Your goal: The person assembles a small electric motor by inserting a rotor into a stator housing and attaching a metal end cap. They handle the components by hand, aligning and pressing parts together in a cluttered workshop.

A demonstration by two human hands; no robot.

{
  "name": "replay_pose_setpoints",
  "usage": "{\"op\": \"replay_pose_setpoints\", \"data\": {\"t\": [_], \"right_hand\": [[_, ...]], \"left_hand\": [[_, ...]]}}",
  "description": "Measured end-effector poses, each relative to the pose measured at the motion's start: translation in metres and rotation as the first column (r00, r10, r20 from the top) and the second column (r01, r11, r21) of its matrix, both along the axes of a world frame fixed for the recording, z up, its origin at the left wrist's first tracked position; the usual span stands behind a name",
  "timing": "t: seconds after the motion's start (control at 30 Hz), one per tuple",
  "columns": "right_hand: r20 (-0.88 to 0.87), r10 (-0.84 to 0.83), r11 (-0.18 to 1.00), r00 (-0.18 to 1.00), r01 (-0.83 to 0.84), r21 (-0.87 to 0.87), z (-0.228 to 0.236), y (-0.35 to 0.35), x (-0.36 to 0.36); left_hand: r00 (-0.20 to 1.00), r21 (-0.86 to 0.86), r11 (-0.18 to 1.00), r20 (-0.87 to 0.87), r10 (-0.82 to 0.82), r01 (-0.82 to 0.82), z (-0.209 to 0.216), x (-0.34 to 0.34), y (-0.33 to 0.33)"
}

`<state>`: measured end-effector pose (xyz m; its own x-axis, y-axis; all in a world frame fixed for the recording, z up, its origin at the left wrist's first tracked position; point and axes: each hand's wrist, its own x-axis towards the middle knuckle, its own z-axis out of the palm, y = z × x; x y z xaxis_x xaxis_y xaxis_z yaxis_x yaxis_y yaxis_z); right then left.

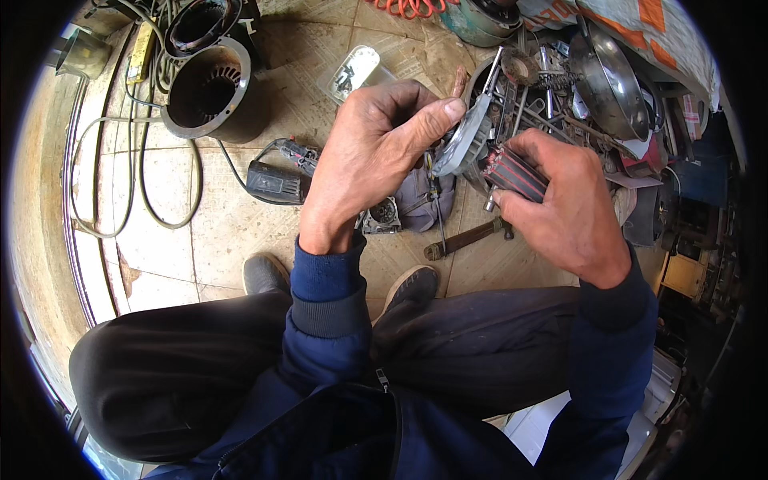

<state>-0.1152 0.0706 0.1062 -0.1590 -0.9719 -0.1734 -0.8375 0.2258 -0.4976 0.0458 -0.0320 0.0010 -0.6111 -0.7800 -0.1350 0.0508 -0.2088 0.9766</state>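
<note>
My right hand (564, 204) is closed round a motor armature (518, 174) with dark red stripes along its cylinder. Its copper-coloured end faces a grey metal part (466, 144), which looks like a housing or cover. My left hand (380, 144) is closed at that grey part, thumb stretched toward its upper edge and the other fingers mostly hidden behind. The two pieces are close together or joined; I cannot tell which. Below my left hand lie a small metal housing (382, 216) with a round opening and a grey cloth (424, 204).
At upper left stands a round motor casing (210, 96) beside looped cables (144, 184). A black corded tool body (274, 182) lies on the tiles. A white plastic tub (360, 68) holds small parts. Right of my hands are piled tools and a metal bowl (612, 84). A brown bar-shaped tool (468, 238) lies ahead of my shoes.
</note>
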Motion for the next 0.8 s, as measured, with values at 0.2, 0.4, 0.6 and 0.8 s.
{"op": "replay_pose_setpoints", "data": {"t": [0.2,0.4,0.6,0.8], "right_hand": [[-0.002,-0.036,0.999,0.999,0.036,0.001,-0.001,0.001,-0.003],[-0.007,0.007,1.000,1.000,-0.007,-0.010,-0.001,0.002,-0.002],[-0.048,-0.036,0.993,0.998,0.042,0.113,0.003,-0.001,-0.001],[-0.056,-0.020,0.995,0.998,0.025,0.094,0.000,0.001,-0.002]], "left_hand": [[0.961,0.057,0.991,-0.258,-0.099,0.117,-0.008,0.009,-0.001],[0.953,0.096,0.980,-0.267,-0.141,0.172,-0.012,0.011,-0.005],[0.977,0.151,0.982,-0.196,-0.082,0.113,-0.008,0.002,0.000],[0.999,-0.002,0.999,0.032,0.037,-0.037,-0.006,-0.012,0.006]]}}
